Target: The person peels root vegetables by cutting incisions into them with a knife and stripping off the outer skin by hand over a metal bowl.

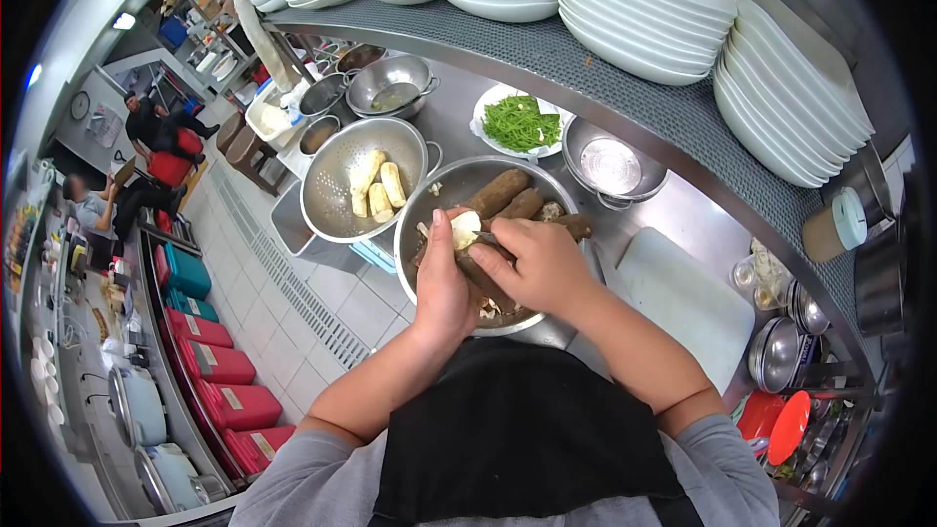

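left hand (444, 278): partly closed, cupped around a brown root (480, 278) with a pale, peeled end. right hand (547, 259): fingers curled, thumb laid against the same root; whether it also grips a tool cannot be told. below both hands: a metal bowl (464, 176) containing unpeeled roots (498, 193). beyond the left hand, to its left: a colander (327, 171) holding pale peeled pieces (390, 185). right of the right hand: a white board (683, 303).

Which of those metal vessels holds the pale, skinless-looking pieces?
The large perforated colander, just left of the mixing bowl. Pale yellowish chunks lie in it, and its wall is dotted with holes; the mixing bowl holds brown-skinned roots.
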`<state>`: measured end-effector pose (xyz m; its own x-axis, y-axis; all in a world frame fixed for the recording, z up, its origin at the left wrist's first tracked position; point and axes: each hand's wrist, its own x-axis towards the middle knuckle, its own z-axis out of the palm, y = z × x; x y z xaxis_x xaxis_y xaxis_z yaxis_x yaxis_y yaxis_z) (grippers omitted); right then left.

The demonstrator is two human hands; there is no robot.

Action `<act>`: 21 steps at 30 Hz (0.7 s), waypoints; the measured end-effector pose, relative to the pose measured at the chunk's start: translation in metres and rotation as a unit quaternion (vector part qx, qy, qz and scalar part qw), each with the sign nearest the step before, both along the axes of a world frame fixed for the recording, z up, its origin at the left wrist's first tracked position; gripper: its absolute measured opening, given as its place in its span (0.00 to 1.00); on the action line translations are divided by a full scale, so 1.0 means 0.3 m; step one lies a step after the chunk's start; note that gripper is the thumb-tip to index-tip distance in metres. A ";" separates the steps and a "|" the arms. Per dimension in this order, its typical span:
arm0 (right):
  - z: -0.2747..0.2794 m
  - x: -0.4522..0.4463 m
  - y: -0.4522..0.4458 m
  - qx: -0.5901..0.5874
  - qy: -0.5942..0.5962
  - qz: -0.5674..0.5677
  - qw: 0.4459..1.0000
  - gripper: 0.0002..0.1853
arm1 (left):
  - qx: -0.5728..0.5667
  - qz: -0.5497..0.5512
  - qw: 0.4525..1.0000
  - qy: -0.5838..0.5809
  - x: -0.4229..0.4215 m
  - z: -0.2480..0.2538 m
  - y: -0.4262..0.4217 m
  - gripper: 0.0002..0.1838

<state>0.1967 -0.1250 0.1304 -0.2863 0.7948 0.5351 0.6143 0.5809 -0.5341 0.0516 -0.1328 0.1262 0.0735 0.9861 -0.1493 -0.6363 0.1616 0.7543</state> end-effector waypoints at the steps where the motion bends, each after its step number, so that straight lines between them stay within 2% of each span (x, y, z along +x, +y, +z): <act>1: -0.006 0.010 0.014 -0.021 0.022 0.034 0.999 0.19 | -0.012 -0.013 1.000 0.003 -0.002 0.004 -0.001 0.24; 4: -0.010 0.033 0.034 -0.022 0.003 0.081 0.996 0.24 | -0.023 -0.025 0.999 0.023 -0.008 0.010 0.002 0.24; 8: 0.005 0.030 0.044 0.000 -0.036 0.080 0.996 0.25 | -0.031 -0.023 0.999 0.026 -0.007 0.028 0.006 0.24; 13: -0.001 0.020 0.027 0.027 -0.030 0.020 0.999 0.25 | 0.003 -0.028 0.999 0.027 -0.012 0.018 0.015 0.24; 21: 0.009 0.020 0.017 0.017 -0.030 0.019 0.999 0.26 | -0.026 -0.030 0.999 0.029 0.000 0.040 0.012 0.25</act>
